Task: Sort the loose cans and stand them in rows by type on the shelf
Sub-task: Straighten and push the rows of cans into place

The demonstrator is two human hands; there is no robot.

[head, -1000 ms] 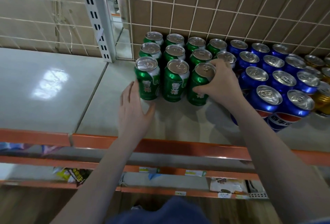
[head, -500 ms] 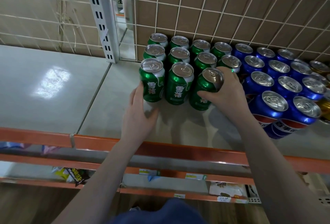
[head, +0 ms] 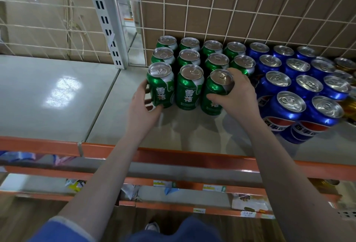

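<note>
Standing on grey shelf (head: 57, 95): green cans (head: 192, 62) left in rows, blue cans (head: 300, 87) right. My right hand (head: 237, 97) grips near-right green can (head: 215, 95); my left hand (head: 142, 108) wraps fingers around near-left green can (head: 160, 85).

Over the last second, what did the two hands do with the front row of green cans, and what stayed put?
The left hand moved up from the shelf and now curls around the front left green can. The right hand keeps gripping the front right green can. The middle can and the blue cans stayed upright.
</note>
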